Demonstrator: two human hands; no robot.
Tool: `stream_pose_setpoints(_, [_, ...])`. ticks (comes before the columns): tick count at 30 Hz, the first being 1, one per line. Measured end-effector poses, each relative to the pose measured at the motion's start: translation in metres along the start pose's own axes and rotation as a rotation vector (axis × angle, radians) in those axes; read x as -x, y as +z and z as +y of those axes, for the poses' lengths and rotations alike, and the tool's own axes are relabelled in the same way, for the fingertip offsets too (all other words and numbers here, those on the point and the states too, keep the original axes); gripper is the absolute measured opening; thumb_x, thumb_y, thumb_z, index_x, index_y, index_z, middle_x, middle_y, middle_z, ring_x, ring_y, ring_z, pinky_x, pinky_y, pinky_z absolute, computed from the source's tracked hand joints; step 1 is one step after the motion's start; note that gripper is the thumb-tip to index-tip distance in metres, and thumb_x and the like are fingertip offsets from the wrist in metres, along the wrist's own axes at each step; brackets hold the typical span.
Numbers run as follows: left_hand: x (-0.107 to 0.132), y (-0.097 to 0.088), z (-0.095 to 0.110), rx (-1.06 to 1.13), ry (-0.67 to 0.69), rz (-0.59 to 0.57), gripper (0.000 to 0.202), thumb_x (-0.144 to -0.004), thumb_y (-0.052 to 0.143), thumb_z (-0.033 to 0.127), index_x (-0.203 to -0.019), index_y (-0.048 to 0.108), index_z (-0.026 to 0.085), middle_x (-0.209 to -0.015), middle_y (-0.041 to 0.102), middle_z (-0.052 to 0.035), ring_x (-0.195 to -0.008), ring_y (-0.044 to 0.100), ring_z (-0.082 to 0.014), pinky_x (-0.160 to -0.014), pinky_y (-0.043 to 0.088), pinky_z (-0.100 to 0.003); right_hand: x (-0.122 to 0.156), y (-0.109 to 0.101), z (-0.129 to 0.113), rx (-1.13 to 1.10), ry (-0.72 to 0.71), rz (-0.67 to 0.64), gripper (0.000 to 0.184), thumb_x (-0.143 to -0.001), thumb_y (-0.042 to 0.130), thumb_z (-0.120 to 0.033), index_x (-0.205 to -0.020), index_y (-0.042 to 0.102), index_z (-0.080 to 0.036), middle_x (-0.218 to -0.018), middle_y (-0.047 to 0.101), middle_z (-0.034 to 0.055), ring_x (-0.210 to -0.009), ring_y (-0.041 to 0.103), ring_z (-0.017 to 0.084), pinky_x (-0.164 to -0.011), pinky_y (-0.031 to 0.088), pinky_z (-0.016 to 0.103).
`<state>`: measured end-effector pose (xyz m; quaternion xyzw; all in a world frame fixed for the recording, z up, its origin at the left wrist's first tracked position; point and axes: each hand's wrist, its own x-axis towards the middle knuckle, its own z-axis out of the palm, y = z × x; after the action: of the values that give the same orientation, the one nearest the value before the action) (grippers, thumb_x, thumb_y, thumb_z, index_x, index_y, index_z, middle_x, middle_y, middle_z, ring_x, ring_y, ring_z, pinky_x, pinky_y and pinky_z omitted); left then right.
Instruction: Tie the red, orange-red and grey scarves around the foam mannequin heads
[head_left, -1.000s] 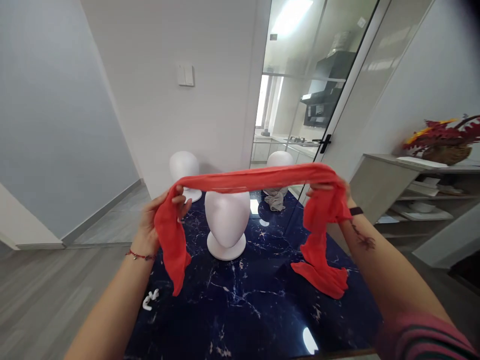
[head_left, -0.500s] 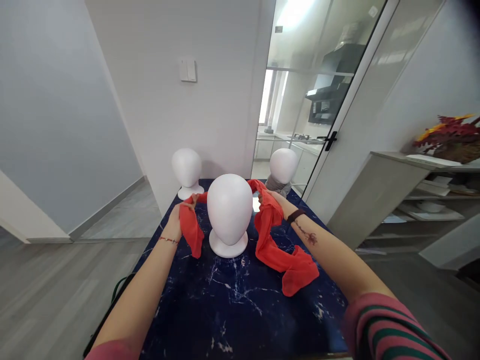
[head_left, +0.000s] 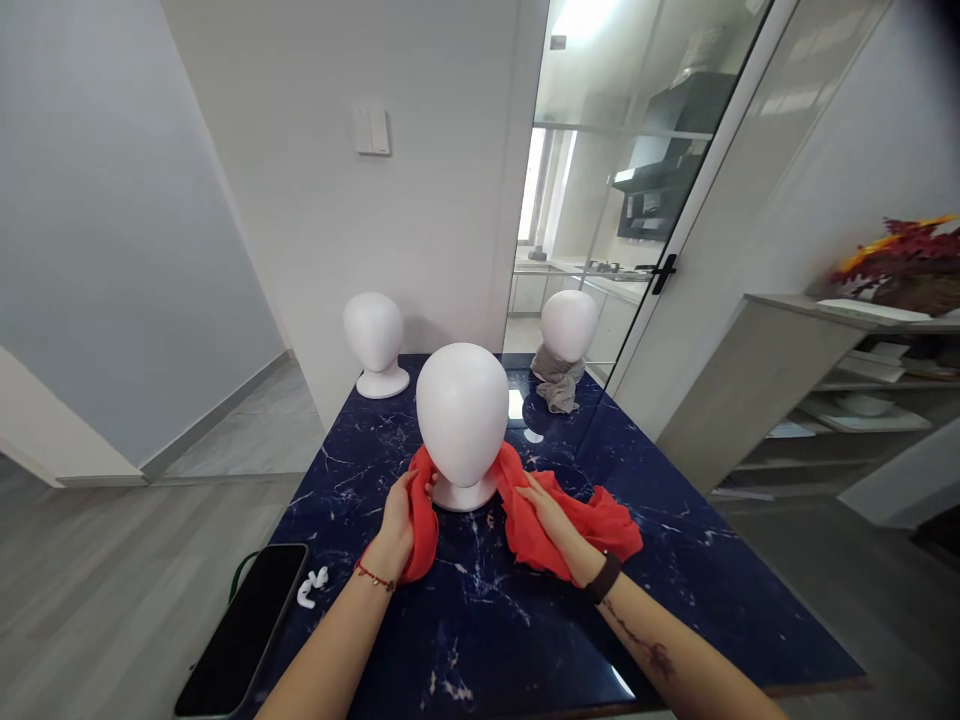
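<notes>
A white mannequin head (head_left: 462, 415) stands upright on the dark blue marbled table (head_left: 480, 620), close in front of me. A red scarf (head_left: 425, 530) passes behind its neck, with one end hanging on each side. My left hand (head_left: 399, 515) is closed around the left end, beside the neck. On the other side, my right hand (head_left: 551, 520) grips the scarf, its fingers lying over the cloth. The longer right end lies bunched on the table. Some fingertips of both hands are hidden by the cloth.
Behind stand a bare mannequin head (head_left: 373, 340) at left and another head (head_left: 568, 325) with a grey scarf (head_left: 556, 378) at right. A black phone (head_left: 244, 630) and white earbuds (head_left: 310, 586) lie near the table's left edge. A glass door (head_left: 600, 200) is beyond.
Both hands have come down and toward me, drawing the scarf from behind the front head in against its neck. The phone and earbuds have come into plain view.
</notes>
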<state>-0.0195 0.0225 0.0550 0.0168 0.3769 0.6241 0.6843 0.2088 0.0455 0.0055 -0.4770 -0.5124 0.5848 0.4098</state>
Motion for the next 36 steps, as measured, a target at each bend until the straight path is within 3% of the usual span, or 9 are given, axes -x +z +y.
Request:
stream_pose_setpoints(3, [-0.003, -0.003, -0.017, -0.034, 0.097, 0.046, 0.012, -0.081, 0.049, 0.014, -0.083, 0.060, 0.010, -0.067, 0.066, -0.0081, -0.055, 0.063, -0.0151, -0.053, 0.054, -0.024, 0.000, 0.016, 0.001, 0.032, 0.040, 0.068, 0.051, -0.070, 0.061, -0.041, -0.117, 0.057, -0.021, -0.130, 0.053, 0.0061, -0.122, 0.046, 0.024, -0.103, 0.035, 0.038])
stream_pose_setpoints(7, [-0.003, -0.010, -0.032, -0.068, 0.147, 0.053, 0.011, -0.080, 0.051, 0.017, -0.084, 0.061, 0.012, -0.069, 0.067, -0.0069, -0.060, 0.065, -0.0188, -0.064, 0.057, -0.032, 0.002, 0.028, -0.005, 0.103, 0.056, 0.055, 0.049, -0.073, 0.057, -0.037, -0.119, 0.055, -0.020, -0.130, 0.053, 0.0061, -0.125, 0.043, 0.025, -0.106, 0.031, 0.038])
stream_pose_setpoints(14, [0.004, -0.013, -0.035, -0.125, 0.064, -0.016, 0.017, -0.078, 0.048, 0.018, -0.079, 0.062, 0.010, -0.067, 0.067, -0.0113, -0.067, 0.068, -0.0222, -0.067, 0.056, -0.034, 0.009, 0.032, -0.014, 0.156, 0.110, 0.080, 0.053, -0.073, 0.055, -0.039, -0.122, 0.052, -0.018, -0.132, 0.051, 0.0080, -0.126, 0.043, 0.026, -0.106, 0.032, 0.034])
stream_pose_setpoints(21, [0.013, -0.006, -0.037, -0.112, -0.018, -0.141, 0.019, -0.075, 0.047, 0.010, -0.083, 0.065, 0.009, -0.077, 0.071, -0.0129, -0.082, 0.069, -0.0234, -0.078, 0.056, -0.035, 0.010, 0.034, -0.011, 0.201, 0.042, 0.065, 0.037, -0.075, 0.053, -0.042, -0.105, 0.057, -0.020, -0.116, 0.061, 0.0075, -0.116, 0.051, 0.026, -0.100, 0.037, 0.035])
stream_pose_setpoints(29, [-0.004, -0.013, -0.048, -0.048, -0.073, -0.212, 0.017, -0.076, 0.057, 0.009, -0.090, 0.066, 0.005, -0.089, 0.072, -0.0161, -0.090, 0.068, -0.0239, -0.087, 0.054, -0.032, 0.013, 0.037, -0.004, 0.370, -0.093, 0.025, 0.026, -0.083, 0.047, -0.046, -0.086, 0.051, -0.020, -0.093, 0.063, 0.0046, -0.092, 0.057, 0.023, -0.086, 0.042, 0.036])
stream_pose_setpoints(32, [-0.004, -0.015, -0.050, -0.078, -0.078, -0.217, 0.019, -0.077, 0.059, 0.009, -0.093, 0.066, 0.004, -0.094, 0.071, -0.0166, -0.093, 0.067, -0.0229, -0.089, 0.053, -0.030, 0.030, 0.039, -0.014, 0.440, -0.138, -0.069, 0.036, -0.084, 0.048, -0.050, -0.099, 0.052, -0.018, -0.095, 0.064, 0.0061, -0.090, 0.060, 0.023, -0.082, 0.043, 0.035])
stream_pose_setpoints(36, [-0.002, -0.014, -0.051, -0.082, -0.095, -0.226, 0.019, -0.079, 0.055, 0.009, -0.093, 0.067, 0.005, -0.092, 0.072, -0.0139, -0.092, 0.068, -0.0213, -0.089, 0.053, -0.029, 0.065, 0.035, -0.035, 0.641, -0.159, -0.181, 0.064, -0.075, 0.063, -0.047, -0.127, 0.042, -0.017, -0.103, 0.065, 0.0111, -0.090, 0.063, 0.028, -0.077, 0.043, 0.033])
